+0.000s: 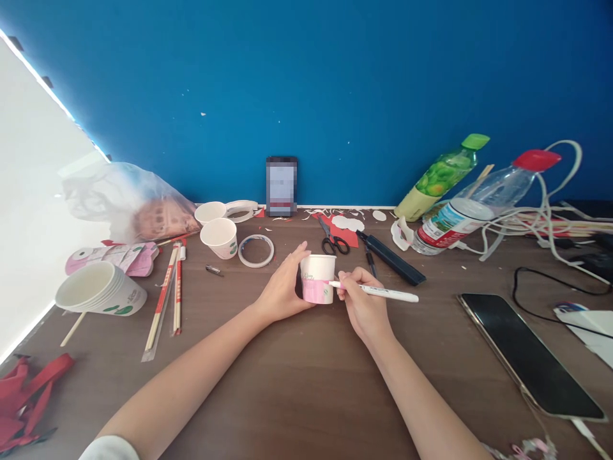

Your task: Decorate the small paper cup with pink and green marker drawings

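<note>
A white paper cup (318, 265) stands upright at the middle of the table, its lower part coloured pink. My left hand (285, 284) is wrapped around the cup's left side, thumb and fingers against it. In my right hand (364, 303) is a white marker (390, 294), pinched between thumb and fingers. The marker's pink tip touches the right of the cup's front, near the top of the pink area. Black scissors (335, 245) lie just behind the cup, beside red and white paper scraps (348, 223).
Left are stacked paper cups (108, 291), wrapped chopsticks (163, 300), tape (256, 251) and two cups, one being a paper cup (220, 237). A phone (281, 186) leans on the blue wall. Right are a black utility knife (395, 260), bottles (453, 223), cables and another phone (529, 354).
</note>
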{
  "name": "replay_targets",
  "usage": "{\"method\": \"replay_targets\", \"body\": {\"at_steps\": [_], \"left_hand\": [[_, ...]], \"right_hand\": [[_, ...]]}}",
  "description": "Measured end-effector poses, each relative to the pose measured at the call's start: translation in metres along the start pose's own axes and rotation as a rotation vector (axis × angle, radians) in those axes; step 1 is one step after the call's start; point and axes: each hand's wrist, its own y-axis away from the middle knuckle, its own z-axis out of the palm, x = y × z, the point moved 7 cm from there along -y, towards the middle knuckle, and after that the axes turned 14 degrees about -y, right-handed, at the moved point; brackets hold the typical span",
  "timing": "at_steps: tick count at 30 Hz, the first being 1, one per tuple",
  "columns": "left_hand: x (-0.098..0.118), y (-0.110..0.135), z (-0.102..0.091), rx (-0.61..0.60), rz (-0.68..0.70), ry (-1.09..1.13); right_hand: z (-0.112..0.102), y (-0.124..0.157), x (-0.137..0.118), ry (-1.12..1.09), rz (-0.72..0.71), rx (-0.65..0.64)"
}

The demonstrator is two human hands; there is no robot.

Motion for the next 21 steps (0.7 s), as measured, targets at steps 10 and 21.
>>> {"method": "replay_targets", "body": {"at_steps": [10, 21], "left_hand": [[-0.0005, -0.0008, -0.0006, -0.021, -0.039, -0.001], [-0.0055, -0.0001, 0.0014, -0.069, -0.114, 0.018]], "right_hand": [[0.0000, -0.0011, 0.0033, -0.011, 0.006, -0.027], [0.0007, -0.0008, 0.0034, 0.015, 0.015, -0.034]]}}
